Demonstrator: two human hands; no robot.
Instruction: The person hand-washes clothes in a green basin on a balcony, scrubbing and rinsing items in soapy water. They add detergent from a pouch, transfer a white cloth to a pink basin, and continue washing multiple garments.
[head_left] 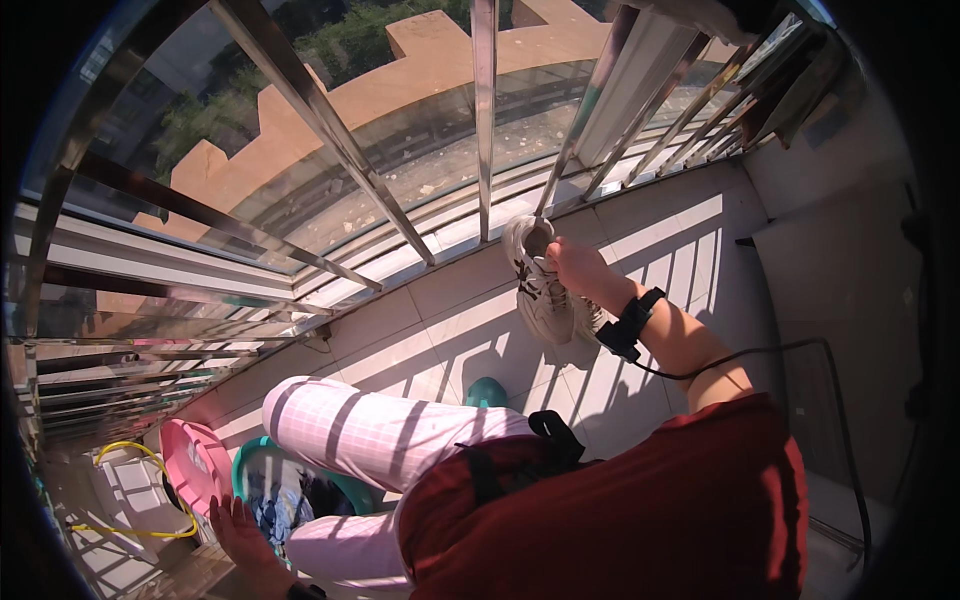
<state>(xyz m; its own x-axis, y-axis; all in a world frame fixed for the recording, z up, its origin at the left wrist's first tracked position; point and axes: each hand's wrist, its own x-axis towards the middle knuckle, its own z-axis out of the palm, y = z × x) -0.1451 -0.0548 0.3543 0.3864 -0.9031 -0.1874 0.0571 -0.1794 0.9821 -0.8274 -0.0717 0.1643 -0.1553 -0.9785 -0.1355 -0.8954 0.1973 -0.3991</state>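
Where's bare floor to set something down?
Tile between the railing and upper trouser leg, left of the white shoe; also sunlit tile between the right hand and grey panel. Crowded lower left: pink basin, green tub with clothes, left hand.

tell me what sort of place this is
Probably an enclosed balcony: metal bars stand before the glass, the floor is tiled, and a green basin holds what look like clothes.

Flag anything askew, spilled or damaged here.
No spill or obvious damage stands out, including on the pale shoe at the right hand. Slightly odd: the yellow tube at lower left lies in a loose loop beside the pink basin, which looks untidy.
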